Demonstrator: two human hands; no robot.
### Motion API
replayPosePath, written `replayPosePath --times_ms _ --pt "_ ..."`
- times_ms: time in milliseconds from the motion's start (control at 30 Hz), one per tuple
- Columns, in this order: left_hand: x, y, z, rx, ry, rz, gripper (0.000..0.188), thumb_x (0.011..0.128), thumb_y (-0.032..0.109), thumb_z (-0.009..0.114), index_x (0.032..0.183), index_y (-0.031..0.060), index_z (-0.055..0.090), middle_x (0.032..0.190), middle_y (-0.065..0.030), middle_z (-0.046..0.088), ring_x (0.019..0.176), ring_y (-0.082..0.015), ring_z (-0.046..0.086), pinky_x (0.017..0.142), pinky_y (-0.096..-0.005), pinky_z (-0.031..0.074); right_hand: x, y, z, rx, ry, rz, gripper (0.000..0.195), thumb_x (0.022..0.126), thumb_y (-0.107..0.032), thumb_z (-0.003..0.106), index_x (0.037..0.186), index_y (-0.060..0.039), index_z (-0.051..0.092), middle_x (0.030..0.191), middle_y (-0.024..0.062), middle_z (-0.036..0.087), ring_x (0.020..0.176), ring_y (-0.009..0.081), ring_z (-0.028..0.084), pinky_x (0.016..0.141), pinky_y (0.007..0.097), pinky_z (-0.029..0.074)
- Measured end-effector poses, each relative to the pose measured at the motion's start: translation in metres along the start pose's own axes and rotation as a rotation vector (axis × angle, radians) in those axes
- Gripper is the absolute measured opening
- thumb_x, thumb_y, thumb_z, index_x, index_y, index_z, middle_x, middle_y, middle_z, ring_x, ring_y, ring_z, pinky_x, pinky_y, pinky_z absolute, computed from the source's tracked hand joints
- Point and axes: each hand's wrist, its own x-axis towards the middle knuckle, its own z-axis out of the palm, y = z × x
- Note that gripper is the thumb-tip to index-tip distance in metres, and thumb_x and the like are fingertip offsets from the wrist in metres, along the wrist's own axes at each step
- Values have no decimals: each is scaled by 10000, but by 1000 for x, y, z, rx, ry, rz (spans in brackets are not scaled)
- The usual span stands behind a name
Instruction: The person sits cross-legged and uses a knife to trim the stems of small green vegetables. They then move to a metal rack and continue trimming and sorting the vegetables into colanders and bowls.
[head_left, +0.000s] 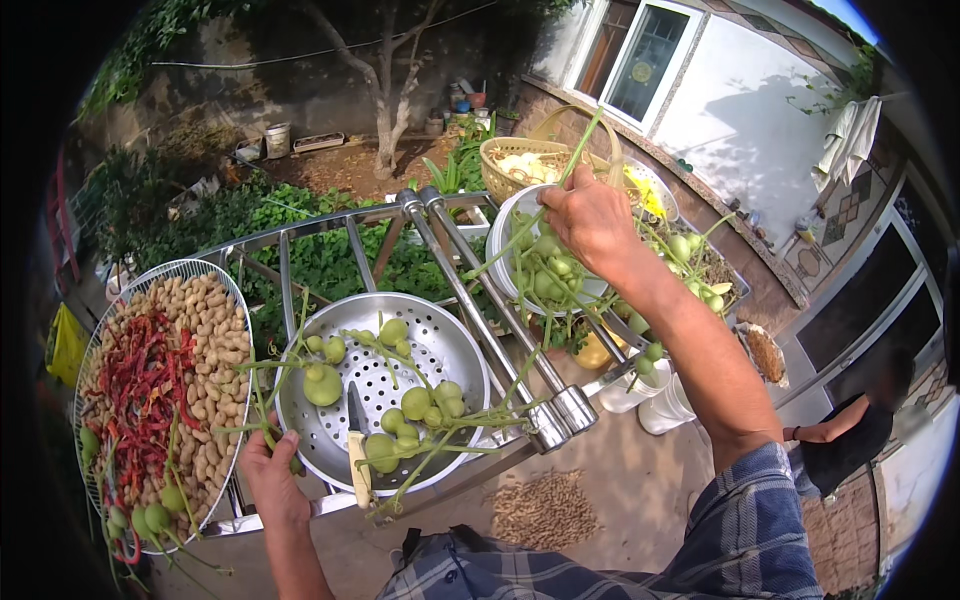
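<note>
My right hand (589, 217) is closed around a thick green stem (582, 146) above a white bucket (499, 240). Small round green gourds (549, 277) on vines hang and lie at the bucket's mouth. At the left rim of a perforated metal steamer pan (450, 330), my left hand (276, 469) grips a green vine stem (261, 397); part of a green gourd shows behind the thumb. Inside the pan lie more gourds on stems (416, 403). A knife (358, 450) with a cream handle rests there, its handle over the near rim.
A wire basket (244, 330) of peanuts, dried red chillies and gourds stands left. Metal rails (480, 285) support the pan. A wicker basket (499, 172) and a tray of gourds (694, 259) are beyond. Peanuts (544, 510) cover part of the ground; a person (847, 446) is at right.
</note>
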Motion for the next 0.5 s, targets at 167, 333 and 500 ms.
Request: replayPosePath --times_ms 167,333,500 --pt "3 -2 -1 -26 -7 6 358 849 -27 645 1205 -62 630 974 -31 666 803 -76 578 732 -221 460 -24 20 32 27 -47 -1 201 851 -85 620 1003 -117 748 855 193 591 742 388 636 619 503 493" --pt "2 -1 0 -35 5 17 352 856 -50 630 1208 -61 628 991 -43 676 823 -85 603 770 -234 487 -15 15 51 -29 -292 39 277 883 -99 589 1122 -146 721 915 188 613 800 385 660 681 495 518" --pt "-1 3 4 -55 21 26 346 848 -30 656 1194 -41 646 883 -16 675 703 -61 583 619 -206 449 -4 7 46 -33 -238 228 317 867 -71 566 1126 -144 734 926 223 669 873 404 676 755 508 531"
